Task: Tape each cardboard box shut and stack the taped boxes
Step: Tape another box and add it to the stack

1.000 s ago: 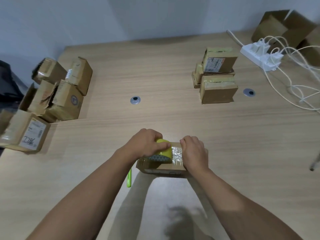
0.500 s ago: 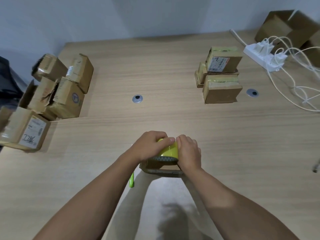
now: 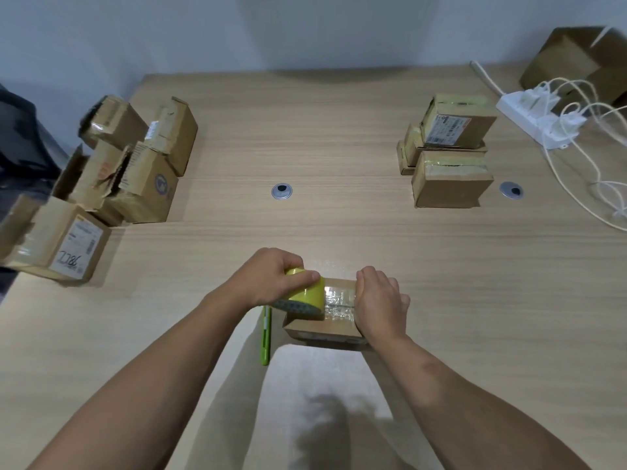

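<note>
Left hand [image 3: 268, 283] grips the tape roll [image 3: 305, 295], right hand [image 3: 378, 301] clamps the cardboard box [image 3: 322, 329]; pull taut along the seam

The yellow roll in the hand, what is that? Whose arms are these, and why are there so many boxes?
No machine here: the arms belong to a person wearing a camera on the head, so you look down at the hands as they do. The left hand grips a yellow roll of tape. The right hand curls its fingers over a small cardboard box and holds it down; shiny tape runs across its top between the hands. A green pen-like tool lies beside the box on the wooden table. On the left sits a heap of boxes, some torn open. On the right stands a stack of taped boxes, near a white power strip.
</note>
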The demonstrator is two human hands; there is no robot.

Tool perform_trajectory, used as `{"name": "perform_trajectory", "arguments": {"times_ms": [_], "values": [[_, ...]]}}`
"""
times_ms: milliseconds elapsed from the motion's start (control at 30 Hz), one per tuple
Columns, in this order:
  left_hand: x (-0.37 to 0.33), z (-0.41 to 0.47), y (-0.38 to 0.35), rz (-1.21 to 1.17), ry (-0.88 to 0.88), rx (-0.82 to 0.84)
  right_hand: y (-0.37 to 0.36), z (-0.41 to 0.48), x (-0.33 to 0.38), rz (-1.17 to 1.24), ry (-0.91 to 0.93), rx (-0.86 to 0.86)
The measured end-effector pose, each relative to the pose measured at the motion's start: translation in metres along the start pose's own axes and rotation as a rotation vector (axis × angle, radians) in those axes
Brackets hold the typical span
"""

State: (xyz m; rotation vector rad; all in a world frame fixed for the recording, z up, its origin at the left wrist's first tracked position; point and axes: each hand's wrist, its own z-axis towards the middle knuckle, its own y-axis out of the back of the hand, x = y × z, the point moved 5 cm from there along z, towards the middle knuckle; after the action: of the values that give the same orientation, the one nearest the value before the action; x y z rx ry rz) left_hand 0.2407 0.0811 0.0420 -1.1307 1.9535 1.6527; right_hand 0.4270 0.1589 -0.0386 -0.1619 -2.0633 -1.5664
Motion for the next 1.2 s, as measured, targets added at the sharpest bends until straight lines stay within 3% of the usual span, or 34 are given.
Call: {"name": "perform_trajectory", "arguments": {"times_ms": [167,633,833,1033,1200], "values": [[0.009,0.0,0.013,0.546,0.026,0.048,0.003,-0.001,0.001,-0.015,0.017,-0.002],[0.036,-0.001,0.007,0.656,0.176,0.08,0.005,-0.001,0.004,-0.005,0.039,0.015],[0.07,-0.012,-0.017,0.488,0.177,-0.005,0.008,-0.002,0.006,0.002,0.048,0.011],[0.079,-0.027,-0.019,-0.119,0.188,-0.096,0.008,0.001,-0.001,0.089,0.024,0.012],[0.075,-0.033,-0.025,-0.308,0.207,-0.156,0.018,0.001,-0.006,0.171,0.069,0.041]]}}
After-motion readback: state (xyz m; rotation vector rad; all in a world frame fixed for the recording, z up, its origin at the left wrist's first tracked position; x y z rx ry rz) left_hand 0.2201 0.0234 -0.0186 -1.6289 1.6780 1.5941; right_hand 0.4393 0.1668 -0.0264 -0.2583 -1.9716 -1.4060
